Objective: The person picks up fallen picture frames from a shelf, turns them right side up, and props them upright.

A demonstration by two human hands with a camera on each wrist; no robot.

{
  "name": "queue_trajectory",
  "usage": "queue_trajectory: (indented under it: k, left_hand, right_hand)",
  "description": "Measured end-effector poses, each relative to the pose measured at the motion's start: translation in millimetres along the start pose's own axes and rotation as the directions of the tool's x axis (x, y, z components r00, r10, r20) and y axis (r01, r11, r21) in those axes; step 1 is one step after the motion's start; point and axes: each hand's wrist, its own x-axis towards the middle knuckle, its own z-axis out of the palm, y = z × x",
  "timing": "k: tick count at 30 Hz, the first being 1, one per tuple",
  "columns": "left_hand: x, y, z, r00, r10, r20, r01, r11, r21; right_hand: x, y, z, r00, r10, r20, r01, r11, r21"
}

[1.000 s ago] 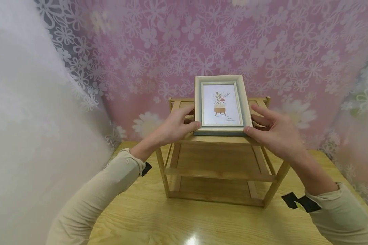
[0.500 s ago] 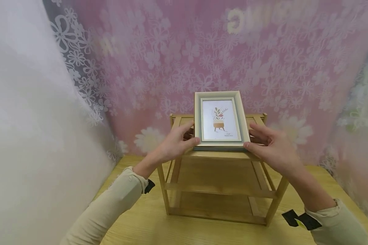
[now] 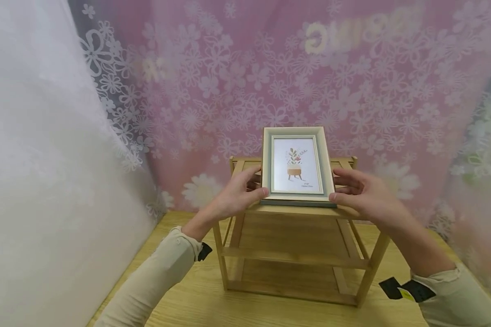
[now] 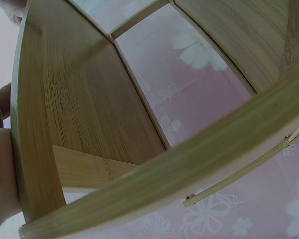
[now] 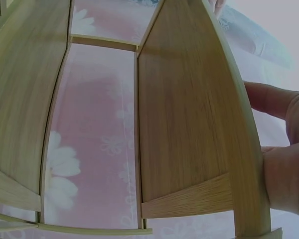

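A picture frame [image 3: 296,166], cream with a grey-green inner band and a drawing of a potted plant, leans back on the top of a small wooden shelf [image 3: 294,261]. My left hand [image 3: 241,193] holds its lower left side, the thumb on the front corner. At the opposite side my right hand [image 3: 368,193] holds the lower right corner, thumb in front and fingers along the edge. Some fingertips are hidden behind the frame. In the wrist views, the left hand [image 4: 2,169] and right hand [image 5: 286,169] show beyond the shelf's top board.
The shelf, with two lower boards and slanted legs, stands on a wood-grain table [image 3: 188,299]. Behind it hangs a pink flowered backdrop [image 3: 245,72]. A pale curtain [image 3: 57,159] covers the left side.
The head view has tilted up, so shelf, frame and hands sit lower in it. Both hands stay at the frame's lower sides, and the frame keeps its place on the shelf.
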Motion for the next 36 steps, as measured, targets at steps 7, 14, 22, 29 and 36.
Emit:
queue_trajectory:
  k: [7, 14, 22, 29, 36]
  left_hand:
    - [-1.8, -0.5, -0.4, 1.0, 0.013, -0.026, -0.013, 1.0, 0.01]
    - [-4.2, -1.6, -1.4, 0.998, -0.002, -0.056, 0.003, 1.0, 0.01]
    - [-9.4, 16.5, 0.9, 0.998, 0.021, -0.063, -0.022, 1.0, -0.014]
    - [-6.9, 8.8, 0.5, 0.997, 0.032, -0.075, -0.034, 0.999, -0.023]
    - [-2.8, -1.5, -0.9, 0.996, 0.037, -0.081, -0.039, 0.999, -0.025]
  right_hand:
    - [5.2, -3.8, -1.7, 0.999, -0.021, 0.049, 0.02, 1.0, 0.015]
    - [7.1, -3.9, -1.2, 0.999, -0.004, 0.036, 0.004, 1.0, 0.009]
    - [3.8, -0.8, 0.3, 1.0, -0.022, -0.006, 0.022, 1.0, -0.001]
    - [2.6, 1.7, 0.7, 0.999, -0.038, -0.007, 0.039, 0.998, 0.039]
    - [4.4, 2.5, 0.0, 0.998, -0.068, -0.017, 0.068, 0.997, 0.037]
